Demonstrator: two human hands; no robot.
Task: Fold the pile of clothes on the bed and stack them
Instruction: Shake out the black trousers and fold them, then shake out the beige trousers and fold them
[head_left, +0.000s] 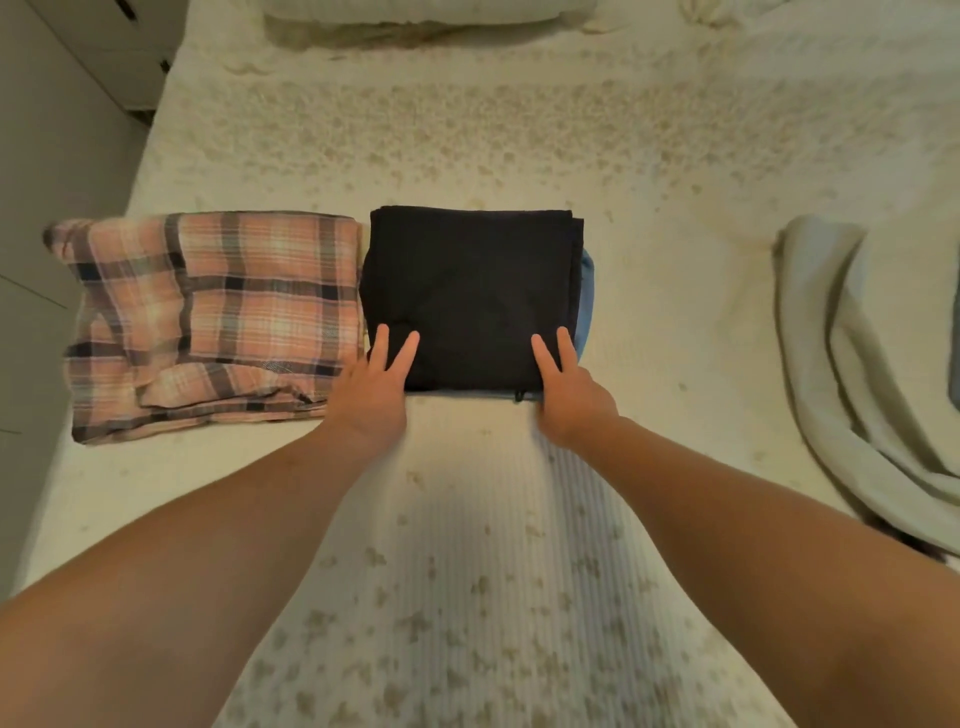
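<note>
A black garment (470, 296), folded square, lies mid-bed (467, 519) atop a blue item (587, 291) showing at its right edge. A folded pink plaid garment (208, 317) sits just beside it, left. Left hand (371, 395) and right hand (569, 400) rest at its near corners, two straight fingers each on top, gripping nothing.

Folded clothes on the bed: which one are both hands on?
The black folded garment. The left hand and right hand rest straight fingers on its near edge; the plaid garment beside it lies untouched.
</note>
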